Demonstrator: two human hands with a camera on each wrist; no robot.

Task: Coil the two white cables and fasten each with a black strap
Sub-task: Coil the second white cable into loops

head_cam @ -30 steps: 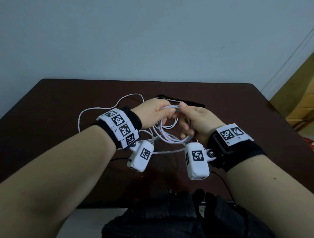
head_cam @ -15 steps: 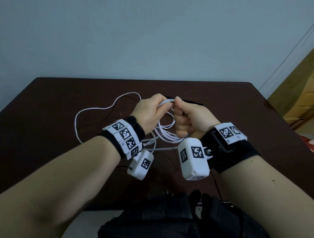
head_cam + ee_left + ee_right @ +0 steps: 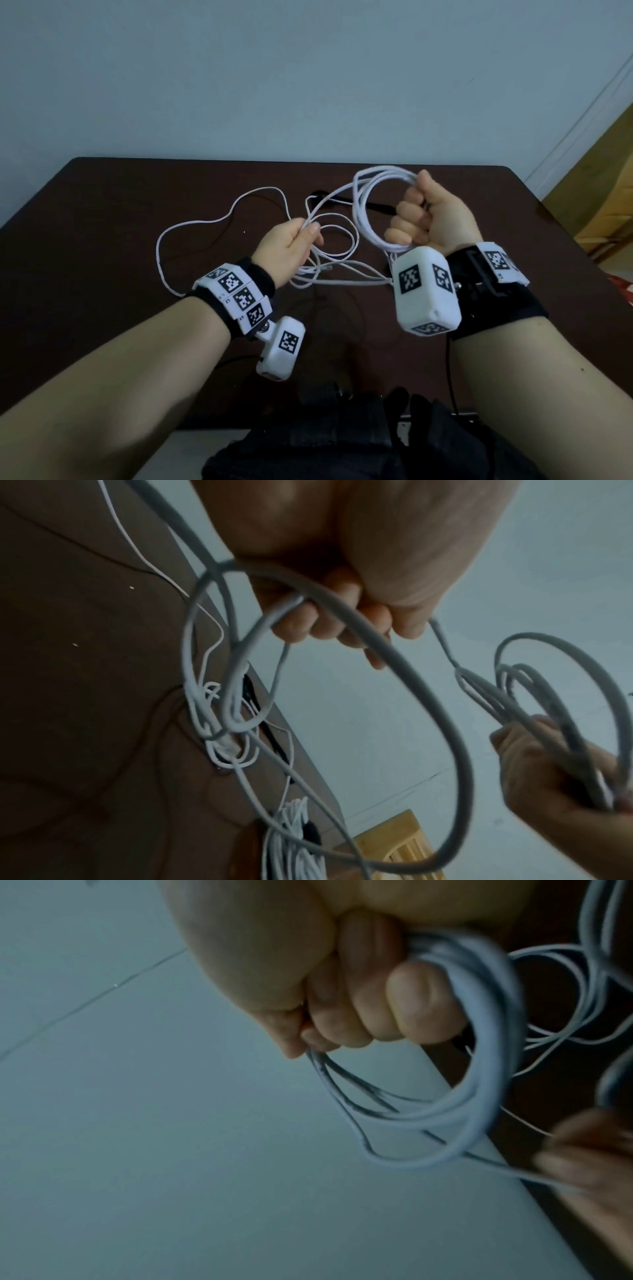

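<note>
My right hand (image 3: 409,214) is raised above the dark table (image 3: 102,212), fingers curled round a coil of several loops of white cable (image 3: 359,219). The right wrist view shows those fingers (image 3: 394,1007) wrapped round the coil (image 3: 483,1069). To its left and lower, my left hand (image 3: 305,234) pinches a loose strand of the same cable between thumb and fingers (image 3: 329,620). The rest of the cable (image 3: 205,224) trails in loose curves over the table. A black strap (image 3: 376,206) lies on the table behind the coil, partly hidden by it.
More thin white cable strands (image 3: 342,274) lie tangled on the table between my wrists. A dark bag or garment (image 3: 342,445) sits at the near edge by my body. A wooden piece of furniture (image 3: 603,205) stands off the table's right side.
My hands have separated. The right hand rose and moved right with the coil; the left hand moved left and down along the strand, drawing out a length of cable between them.
</note>
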